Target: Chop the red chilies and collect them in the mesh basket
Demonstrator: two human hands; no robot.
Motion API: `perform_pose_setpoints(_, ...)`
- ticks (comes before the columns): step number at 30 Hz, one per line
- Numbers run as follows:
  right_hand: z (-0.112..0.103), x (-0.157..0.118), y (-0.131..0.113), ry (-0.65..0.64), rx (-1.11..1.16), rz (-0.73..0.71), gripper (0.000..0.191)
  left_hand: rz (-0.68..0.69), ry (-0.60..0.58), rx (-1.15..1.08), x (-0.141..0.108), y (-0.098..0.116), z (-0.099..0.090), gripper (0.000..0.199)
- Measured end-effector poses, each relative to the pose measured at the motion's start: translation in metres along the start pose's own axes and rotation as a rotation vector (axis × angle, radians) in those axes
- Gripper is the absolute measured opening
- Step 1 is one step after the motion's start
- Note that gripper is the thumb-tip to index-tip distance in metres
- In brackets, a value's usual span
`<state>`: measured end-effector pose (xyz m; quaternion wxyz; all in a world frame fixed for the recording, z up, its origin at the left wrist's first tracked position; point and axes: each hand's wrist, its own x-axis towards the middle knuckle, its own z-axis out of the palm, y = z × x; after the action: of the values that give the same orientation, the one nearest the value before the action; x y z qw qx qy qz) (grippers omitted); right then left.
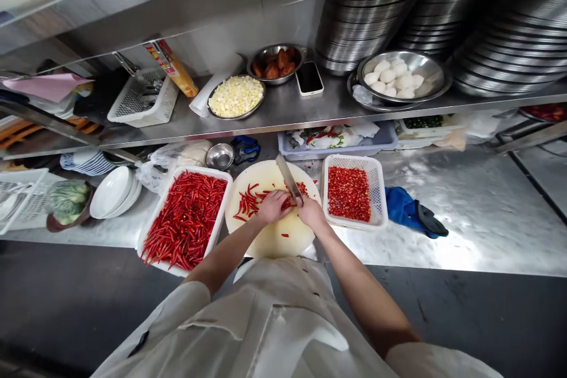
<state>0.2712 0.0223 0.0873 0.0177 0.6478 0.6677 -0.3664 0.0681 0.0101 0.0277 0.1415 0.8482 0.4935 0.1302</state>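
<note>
On a round pale cutting board (pixel 270 242), my right hand (pixel 311 212) is closed round the handle of a knife (pixel 287 177), its blade pointing away from me. Just left of the blade, my left hand (pixel 272 207) presses down with bent fingers on red chili peppers (pixel 286 201). Whole chilies (pixel 248 202) lie on the board to the left of that hand, and small cut pieces (pixel 303 187) sit right of the blade. A white basket heaped with whole red chilies (pixel 186 218) stands to the left. To the right is a white basket (pixel 378 189) of chopped chilies (pixel 348 193).
Blue gloves (pixel 411 209) lie right of the chopped chilies. A small metal bowl (pixel 220 156), white bowls (pixel 116 192) and a cabbage (pixel 67 201) are at left. The shelf (pixel 328 103) above holds a phone (pixel 309 78), chopped pale food (pixel 236 96) and a bowl of white eggs (pixel 392 78).
</note>
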Motion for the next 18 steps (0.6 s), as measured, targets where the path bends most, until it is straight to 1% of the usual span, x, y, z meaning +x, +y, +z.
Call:
perform_pose_setpoints(2,0.002,-0.003,-0.003,0.027,0.017,0.012,0.043,0.032,-0.015,-0.020,0.004,-0.004,-0.006,0.046)
perform_pose_setpoints(5,0.004,-0.010,-0.007,0.060,0.016,0.012,0.044,0.086,-0.042,-0.040,0.004,-0.015,-0.019,0.050)
perform_pose_setpoints(8,0.004,-0.015,-0.015,0.057,-0.026,0.033,0.043,0.182,-0.095,-0.061,0.004,-0.030,-0.029,0.041)
perform_pose_setpoints(10,0.002,-0.016,-0.023,0.041,-0.055,0.076,0.042,0.248,-0.130,-0.072,0.005,-0.039,-0.029,0.033)
perform_pose_setpoints(12,0.000,-0.016,-0.031,0.024,-0.077,0.114,0.042,0.282,-0.140,-0.089,0.007,-0.045,-0.027,0.028)
perform_pose_setpoints(15,0.001,-0.016,-0.039,0.014,-0.108,0.140,0.043,0.306,-0.118,-0.120,0.007,-0.050,-0.023,0.027)
perform_pose_setpoints(18,0.006,-0.016,-0.044,0.030,-0.120,0.197,0.045,0.361,-0.109,-0.165,0.005,-0.052,-0.021,0.025)
